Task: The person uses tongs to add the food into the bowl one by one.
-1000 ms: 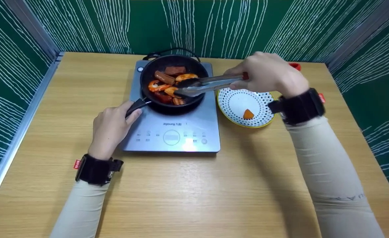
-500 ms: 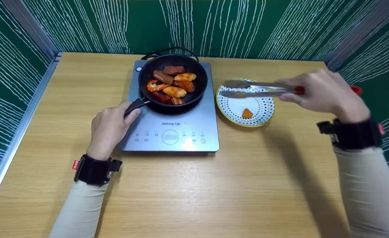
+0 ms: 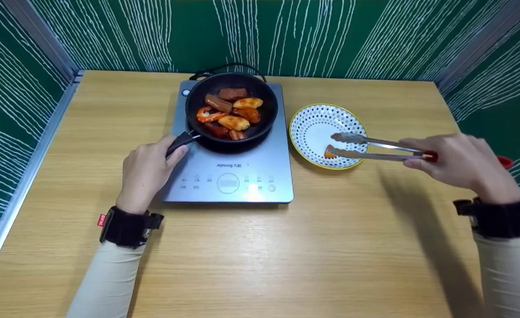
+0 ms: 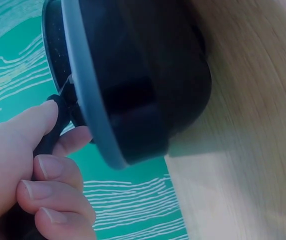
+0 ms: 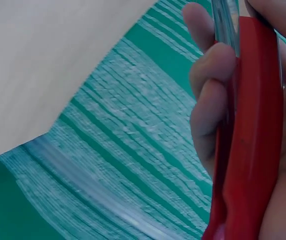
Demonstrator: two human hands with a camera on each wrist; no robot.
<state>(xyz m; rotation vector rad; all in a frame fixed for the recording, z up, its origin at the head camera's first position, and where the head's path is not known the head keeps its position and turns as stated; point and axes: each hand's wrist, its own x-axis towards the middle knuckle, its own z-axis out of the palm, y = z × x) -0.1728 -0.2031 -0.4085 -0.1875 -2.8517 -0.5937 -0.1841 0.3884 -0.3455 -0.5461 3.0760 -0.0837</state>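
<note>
My left hand [image 3: 148, 171] grips the black handle [image 3: 181, 143] of a frying pan [image 3: 266, 119]; the left wrist view shows its fingers curled round that handle [image 4: 48, 137]. Several food pieces lie in the pan, among them a shrimp [image 3: 209, 115] and sausage-like chunks. My right hand [image 3: 461, 164] holds metal tongs [image 3: 385, 150] by their red handles [image 5: 253, 125]. The tongs' tips are spread over a dotted plate [image 3: 304, 128], one beside a small orange wedge-shaped piece [image 3: 329, 152] and partly covering it. Whether that tip touches the piece, I cannot tell.
Under the pan stands a silver induction cooker [image 3: 260, 176], with a black cord [image 3: 237, 65] behind it. The plate sits just right of the cooker on the wooden table [image 3: 251, 260]. Green walls [image 3: 313, 39] with white streaks enclose the back and sides.
My right hand has drawn the tongs from over the pan rightward and toward me, and their tips are now at the orange piece on the plate. My left hand stays on the pan handle.
</note>
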